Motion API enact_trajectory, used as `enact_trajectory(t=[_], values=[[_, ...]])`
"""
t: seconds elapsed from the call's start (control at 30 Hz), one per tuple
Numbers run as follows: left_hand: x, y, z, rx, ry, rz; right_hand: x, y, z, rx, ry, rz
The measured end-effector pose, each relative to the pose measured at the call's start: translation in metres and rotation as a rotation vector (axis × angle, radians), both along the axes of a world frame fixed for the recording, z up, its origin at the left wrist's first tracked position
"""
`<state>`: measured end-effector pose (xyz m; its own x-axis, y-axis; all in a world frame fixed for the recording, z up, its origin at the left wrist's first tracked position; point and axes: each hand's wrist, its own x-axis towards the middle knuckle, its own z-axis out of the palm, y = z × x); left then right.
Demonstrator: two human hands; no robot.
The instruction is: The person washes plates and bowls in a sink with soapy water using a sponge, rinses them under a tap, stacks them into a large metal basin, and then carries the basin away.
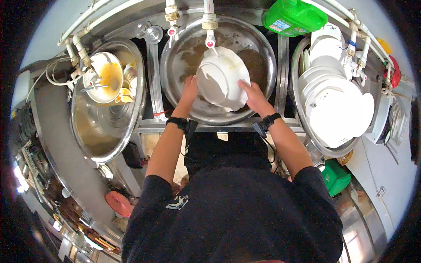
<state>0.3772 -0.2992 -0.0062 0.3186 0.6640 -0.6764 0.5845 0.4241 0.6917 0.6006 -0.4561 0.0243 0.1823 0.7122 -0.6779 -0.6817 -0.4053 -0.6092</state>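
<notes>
A white scalloped plate point(222, 76) is held tilted over the middle steel basin point(263, 57), under a tap point(209, 26). My left hand point(189, 90) grips the plate's left edge. My right hand point(252, 94) grips its right edge. The basin holds murky brown water. Both wrists wear black bands.
The left basin point(103, 136) holds dirty dishes with orange sauce point(105, 76). In the right basin point(307, 131) sits a stack of clean white plates point(335, 103). A green jug point(294, 16) stands behind, a green box point(335, 175) lower right, pipes along the back wall.
</notes>
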Motion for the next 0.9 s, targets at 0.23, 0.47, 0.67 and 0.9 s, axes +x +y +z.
enact_trajectory(t=[0.23, 0.47, 0.67, 0.9], values=[[0.003, -0.035, -0.060, -0.638, -0.346, 0.656, 0.010, 0.005, -0.033, -0.081, 0.168, -0.165], [-0.009, -0.059, -0.076, -0.770, -0.663, 0.889, 0.012, 0.008, -0.078, -0.529, -0.470, -0.134], [-0.029, -0.068, -0.043, -0.204, -0.223, 0.668, 0.012, 0.010, -0.075, -0.474, -1.124, 0.039], [-0.017, -0.050, -0.009, -0.308, -0.163, 1.020, -0.035, 0.027, -0.001, 0.166, -1.023, 0.287]])
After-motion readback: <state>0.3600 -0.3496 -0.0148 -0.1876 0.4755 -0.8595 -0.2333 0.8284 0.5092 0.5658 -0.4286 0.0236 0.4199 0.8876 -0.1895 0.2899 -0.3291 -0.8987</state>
